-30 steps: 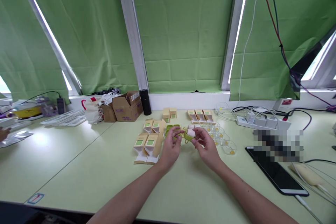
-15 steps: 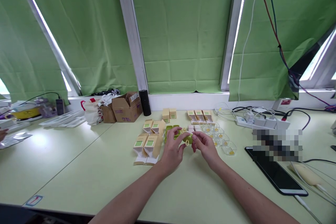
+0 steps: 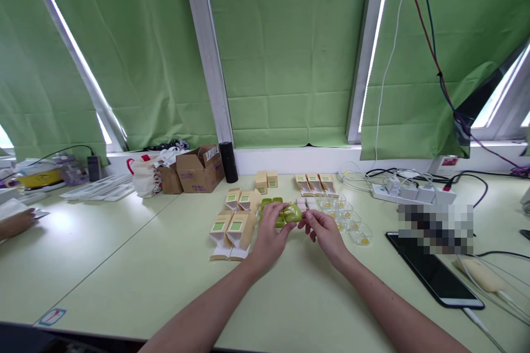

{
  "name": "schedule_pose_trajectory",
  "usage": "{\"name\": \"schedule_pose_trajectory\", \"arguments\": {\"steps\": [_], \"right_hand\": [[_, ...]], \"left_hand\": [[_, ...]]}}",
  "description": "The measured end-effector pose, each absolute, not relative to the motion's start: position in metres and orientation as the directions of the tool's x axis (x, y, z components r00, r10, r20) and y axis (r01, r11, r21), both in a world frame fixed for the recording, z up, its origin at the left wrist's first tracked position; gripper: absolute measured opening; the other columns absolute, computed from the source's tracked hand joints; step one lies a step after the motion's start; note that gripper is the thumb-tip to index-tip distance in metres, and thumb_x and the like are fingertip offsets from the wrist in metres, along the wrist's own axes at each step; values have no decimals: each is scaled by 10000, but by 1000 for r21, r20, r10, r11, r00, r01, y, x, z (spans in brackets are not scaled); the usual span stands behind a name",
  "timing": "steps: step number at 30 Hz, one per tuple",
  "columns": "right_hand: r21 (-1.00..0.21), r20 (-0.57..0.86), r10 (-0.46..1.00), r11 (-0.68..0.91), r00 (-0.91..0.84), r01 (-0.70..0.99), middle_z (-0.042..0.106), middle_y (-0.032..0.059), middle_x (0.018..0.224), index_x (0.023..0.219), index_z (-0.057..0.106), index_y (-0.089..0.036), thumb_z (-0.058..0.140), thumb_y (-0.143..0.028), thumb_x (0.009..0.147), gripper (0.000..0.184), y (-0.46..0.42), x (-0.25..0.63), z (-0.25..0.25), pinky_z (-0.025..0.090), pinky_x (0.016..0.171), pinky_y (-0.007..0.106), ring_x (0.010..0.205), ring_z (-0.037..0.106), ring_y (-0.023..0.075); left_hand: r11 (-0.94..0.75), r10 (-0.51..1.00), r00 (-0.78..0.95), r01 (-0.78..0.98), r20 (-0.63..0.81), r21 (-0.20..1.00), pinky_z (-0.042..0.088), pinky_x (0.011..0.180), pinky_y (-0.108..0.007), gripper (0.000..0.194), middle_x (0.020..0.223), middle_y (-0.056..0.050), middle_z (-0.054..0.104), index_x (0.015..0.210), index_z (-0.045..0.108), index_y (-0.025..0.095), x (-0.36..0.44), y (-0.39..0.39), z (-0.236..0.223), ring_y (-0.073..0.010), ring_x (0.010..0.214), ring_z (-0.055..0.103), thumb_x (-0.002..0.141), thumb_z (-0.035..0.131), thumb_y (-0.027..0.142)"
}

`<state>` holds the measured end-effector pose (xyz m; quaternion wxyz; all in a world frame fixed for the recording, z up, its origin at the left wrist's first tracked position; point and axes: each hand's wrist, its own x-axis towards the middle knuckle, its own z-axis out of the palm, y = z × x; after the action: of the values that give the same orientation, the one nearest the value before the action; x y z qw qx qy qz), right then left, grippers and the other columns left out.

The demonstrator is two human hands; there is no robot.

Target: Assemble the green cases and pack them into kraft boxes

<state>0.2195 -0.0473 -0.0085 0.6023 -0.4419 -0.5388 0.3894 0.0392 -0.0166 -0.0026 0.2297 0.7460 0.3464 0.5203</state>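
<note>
My left hand grips a small rounded green case, its glossy broad face turned toward me, thumb below and fingers above. Close against the case's right edge is my right hand, thumb and forefinger pinched together; what lies between those fingertips is too small to make out. Behind my left hand sit several more green cases, partly covered by it. A few pale pinkish pieces lie just beyond my fingers. To the right are several clear plastic shells with yellow spots.
Opened cardboard boxes with green labels stand left of my hands, more boxes behind. On the right are a phone, cables and a power strip. A brown carton is at the back. Another person's hand shows far left.
The green case, with a pale piece showing in it earlier, has been turned over and now rests in my left hand. My right fingers moved to its edge. Another person's hand came further in.
</note>
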Motion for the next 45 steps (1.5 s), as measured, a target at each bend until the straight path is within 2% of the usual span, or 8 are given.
{"name": "schedule_pose_trajectory", "arguments": {"steps": [6, 9, 12, 19, 25, 31, 37, 45], "right_hand": [[-845, 445, 881, 353, 163, 401, 750, 53, 792, 986, 747, -205, 550, -452, 968, 316, -50, 230, -5, 507, 673, 330, 697, 641, 204], [-659, 528, 840, 309, 128, 686, 776, 38, 840, 949, 749, -241, 553, -301, 948, 205, -56, 241, 4, 463, 660, 324, 709, 662, 214], [-481, 535, 838, 195, 110, 854, 785, 29, 867, 917, 757, -264, 586, -180, 901, 191, -62, 255, 20, 396, 618, 299, 758, 688, 221], [-152, 478, 869, -65, 131, 986, 763, 82, 1041, 997, 777, -273, 617, -130, 905, 233, -84, 310, 40, 300, 553, 292, 962, 697, 273], [107, 386, 923, -51, 6, 993, 704, 138, 1022, 929, 785, -213, 709, -85, 779, 211, -98, 343, 14, 401, 629, 314, 1000, 638, 306], [115, 366, 930, -11, -32, 993, 665, 136, 944, 737, 725, -202, 614, -10, 790, 228, -101, 336, 11, 366, 614, 312, 937, 603, 276], [-59, 375, 918, 162, -128, 985, 644, 106, 1025, 768, 687, -220, 612, 18, 779, 250, -93, 281, 28, 320, 557, 282, 984, 597, 262], [-53, 398, 869, 343, -295, 938, 647, 108, 993, 799, 667, -205, 647, 31, 735, 246, -55, 225, 8, 344, 541, 276, 967, 613, 261]], "left_hand": [[-410, 899, 169, 0, 405, 912, 565, 814, -337, 424, 1065, -84, 705, 1052, 709, 199, 42, -7, 2, -229, 909, 693, 866, 749, 578], [-316, 930, 177, -62, 322, 947, 544, 710, -297, 504, 882, -52, 721, 942, 720, 185, 41, -3, 4, -196, 733, 679, 802, 772, 666], [-260, 946, 176, -89, 272, 962, 529, 702, -283, 541, 823, -48, 730, 893, 731, 169, 39, -1, 4, -180, 683, 675, 795, 760, 700], [-200, 967, 126, -159, 220, 967, 549, 736, -287, 602, 819, -63, 718, 892, 747, 133, 39, 4, -3, -161, 703, 666, 801, 744, 728], [-186, 968, 130, -191, 213, 964, 552, 733, -293, 606, 839, -75, 718, 893, 749, 131, 40, 6, -6, -165, 717, 653, 793, 751, 729], [-175, 972, 118, -202, 201, 964, 553, 740, -304, 615, 825, -70, 721, 875, 751, 131, 40, 6, -6, -156, 700, 645, 775, 760, 738], [-183, 973, 105, -193, 206, 964, 562, 739, -298, 633, 839, -67, 723, 917, 752, 126, 40, 7, -8, -148, 697, 650, 775, 757, 743], [-220, 966, 94, -189, 241, 957, 543, 691, -267, 615, 816, -51, 713, 884, 739, 132, 40, 7, -5, -140, 676, 644, 770, 767, 736]]}}
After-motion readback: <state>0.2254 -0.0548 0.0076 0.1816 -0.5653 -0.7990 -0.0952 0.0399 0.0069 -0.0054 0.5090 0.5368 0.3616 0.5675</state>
